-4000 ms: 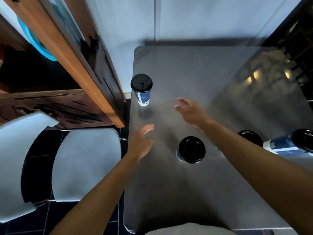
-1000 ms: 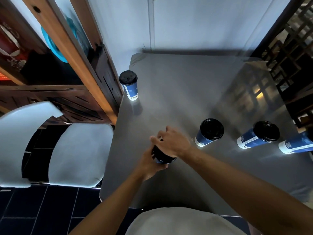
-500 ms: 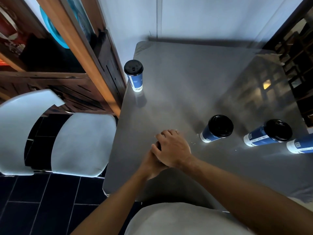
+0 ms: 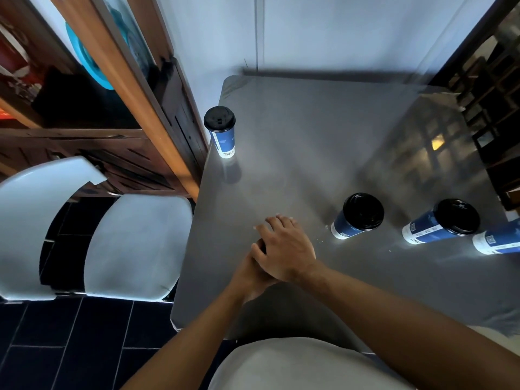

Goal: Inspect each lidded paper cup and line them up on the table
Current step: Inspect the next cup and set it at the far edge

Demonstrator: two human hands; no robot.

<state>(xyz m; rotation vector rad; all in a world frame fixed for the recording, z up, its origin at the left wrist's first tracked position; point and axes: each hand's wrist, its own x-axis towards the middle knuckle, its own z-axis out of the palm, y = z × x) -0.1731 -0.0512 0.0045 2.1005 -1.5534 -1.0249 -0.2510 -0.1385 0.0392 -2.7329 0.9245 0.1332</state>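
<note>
Step in hand, as I read it: inspection of one cup, held near the table's [image 4: 295, 153] near-left edge. Both hands cover it. The right hand [image 4: 284, 249] lies over the top, fingers curled down the far side; the left hand [image 4: 249, 273] comes in from beneath and to the 7 o'clock side, tucked under the right. Only a dark sliver shows between them at [image 4: 261, 246], so I judge both are grasping the held cup, though the cup itself is almost wholly hidden. I cannot tell its axis or which way its lid faces.

Other cups stand upright, long axes vertical, black lids up:
- far cup [image 4: 221, 130], at 11 o'clock from the hands, at the table's left edge.
- second cup [image 4: 357, 216], at 2 o'clock from the hands.
- third cup [image 4: 440, 225] and a fourth cup [image 4: 496, 239], cut by the frame edge, run on toward 3 o'clock.

Next move, my judgement: set the held cup upright at the left end of that three-cup row, spaced to match.
</note>
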